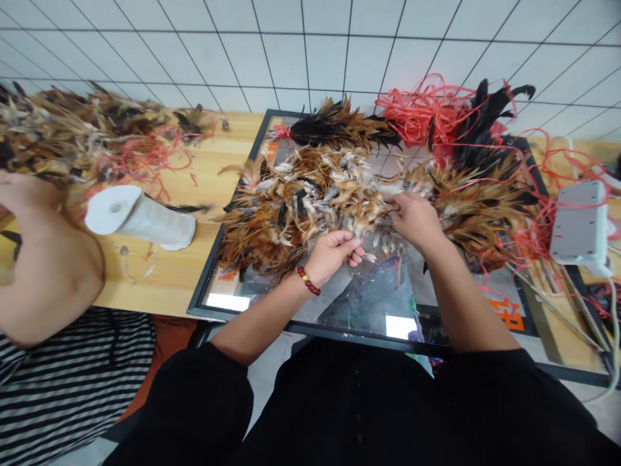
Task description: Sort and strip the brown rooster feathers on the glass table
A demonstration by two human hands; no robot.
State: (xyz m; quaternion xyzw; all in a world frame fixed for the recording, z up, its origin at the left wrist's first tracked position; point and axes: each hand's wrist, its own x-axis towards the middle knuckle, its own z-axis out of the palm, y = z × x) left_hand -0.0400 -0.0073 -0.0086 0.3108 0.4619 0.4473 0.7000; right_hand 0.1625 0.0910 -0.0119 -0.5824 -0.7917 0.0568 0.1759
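A large heap of brown, white and black feathers point(272, 223) lies across a glass-topped panel with a black frame. At the heap's front edge, my left hand point(334, 252), with a dark red bead bracelet on its wrist, is closed in a pinch. A small bunch of feathers point(369, 257) shows at its fingertips, pale quill ends pointing out. My right hand point(414, 221) reaches into the heap from the right. Its thumb and forefinger are pinched together on a feather, partly lost among the others.
Red plastic ribbon point(412, 116) is tangled behind, near a tied dark feather bundle point(334, 126). To the right are more brown feathers point(480, 207) and a white power strip point(579, 223). Leftward, a white roll point(145, 217) lies near a co-worker's arm point(53, 259) and another feather pile point(72, 129).
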